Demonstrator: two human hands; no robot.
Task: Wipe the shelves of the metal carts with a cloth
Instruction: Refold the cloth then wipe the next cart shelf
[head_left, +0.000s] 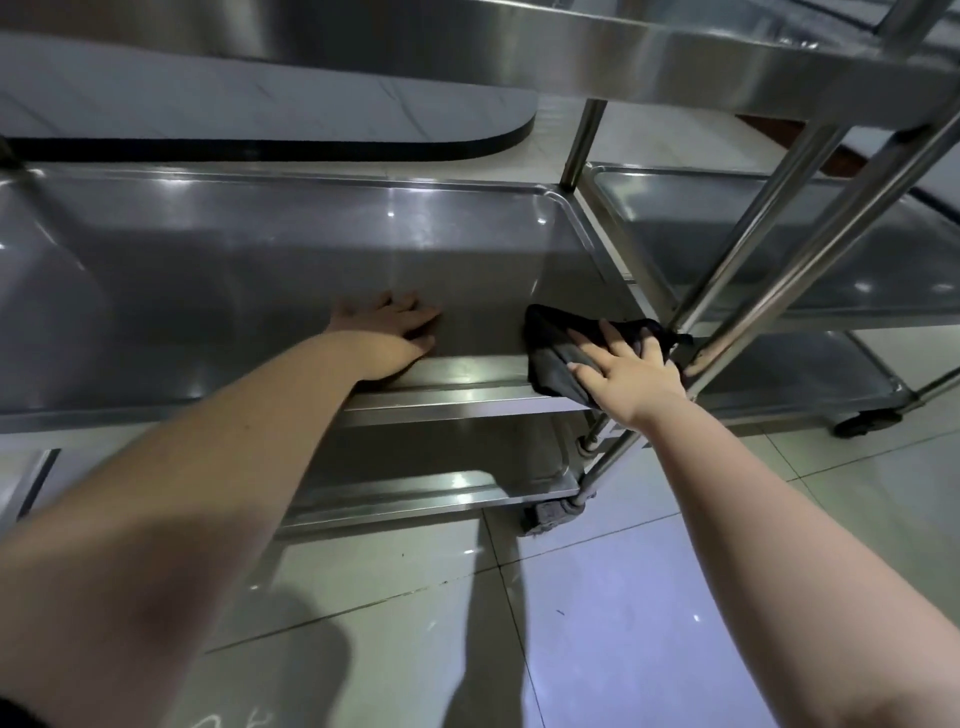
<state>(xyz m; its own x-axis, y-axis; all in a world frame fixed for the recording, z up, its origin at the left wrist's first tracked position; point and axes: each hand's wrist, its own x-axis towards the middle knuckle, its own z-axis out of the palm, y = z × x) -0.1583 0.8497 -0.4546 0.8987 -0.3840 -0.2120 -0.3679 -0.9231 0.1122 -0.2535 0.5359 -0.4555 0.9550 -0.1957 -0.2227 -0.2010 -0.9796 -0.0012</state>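
Your two bare arms (218, 509) reach out from the bottom of the view. Your right grip (628, 374) is released, with its fingers spread out flat. It presses down on the black cloth (550, 353). The cloth is bunched up at the front right corner of the middle shelf (234, 260) of the near metal cart, and a bit of it hangs over the front rim. Just beside the cloth stand two shiny slanted poles (753, 270).

Your left grip (392, 338) is released too. It lies flat on the same shelf, near the front rim, with its fingers pointing right. It is near the cloth but does not touch it.

Above the grips runs the top shelf (675, 62). Below them is the bottom shelf (415, 493), with a dark wheel (545, 514) at its right corner. To the right is a second cart with its own shelf (779, 249) and a black wheel (865, 422). Both carts stand on a pale tiled floor (623, 597).
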